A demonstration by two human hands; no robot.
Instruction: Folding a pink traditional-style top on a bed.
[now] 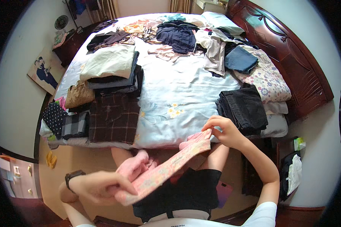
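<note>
A pink flowered cloth item (170, 164), folded into a long strip, is stretched at a slant above my lap. My right hand (226, 132) pinches its upper right end between thumb and fingers, close to the bed's near edge. Lower down on the other side, my left hand (106, 184), slightly smeared by motion and with a dark band at the wrist, grips the opposite end. Plain pink, soft-looking fabric (134, 164) bunches up behind the strip, near my left hand. Whether it is a garment or another kind of cloth I cannot tell.
On the bed (174, 87), folded clothes (110, 64) and a brown plaid garment (114, 119) lie at left. Folded black trousers (244, 109) sit at right, near flowered bedding (267, 83). Loose clothes (178, 36) spread across the far side. A dark wooden headboard (288, 49) stands at right.
</note>
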